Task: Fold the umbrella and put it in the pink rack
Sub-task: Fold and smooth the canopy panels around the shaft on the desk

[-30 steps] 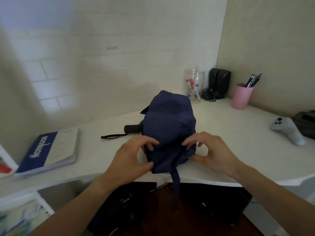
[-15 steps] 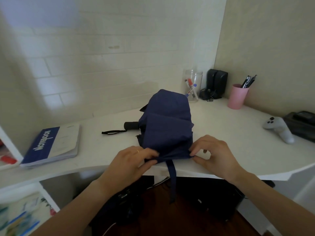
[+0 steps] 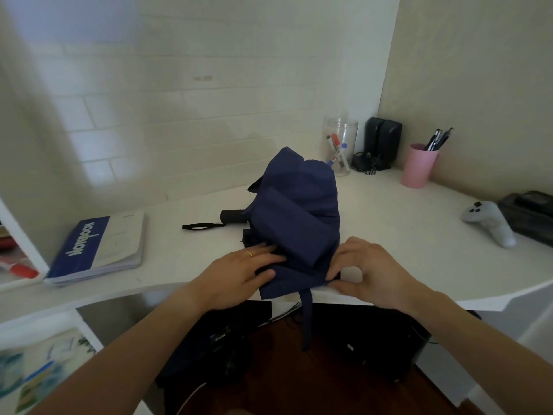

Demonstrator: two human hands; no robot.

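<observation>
A collapsed navy umbrella (image 3: pixel 294 211) lies on the white desk (image 3: pixel 389 211), its loose fabric bunched in folds. Its black handle (image 3: pixel 232 216) with a wrist loop points left. The closure strap (image 3: pixel 306 319) hangs over the desk's front edge. My left hand (image 3: pixel 239 272) lies on the near left fabric, fingers fairly straight on top and thumb against the edge. My right hand (image 3: pixel 365 271) pinches the near right edge of the fabric between thumb and fingers. No pink rack is in view.
A blue notebook (image 3: pixel 98 247) lies at the left. At the back stand a clear jar with markers (image 3: pixel 341 145), black speakers (image 3: pixel 381 142) and a pink cup of pens (image 3: pixel 417 166). A white controller (image 3: pixel 490 223) and a dark case (image 3: pixel 529 214) lie right.
A fabric panel has been folded over into a flap on top of the canopy. My left hand flattened onto the cloth; my right hand kept pinching the near right edge.
</observation>
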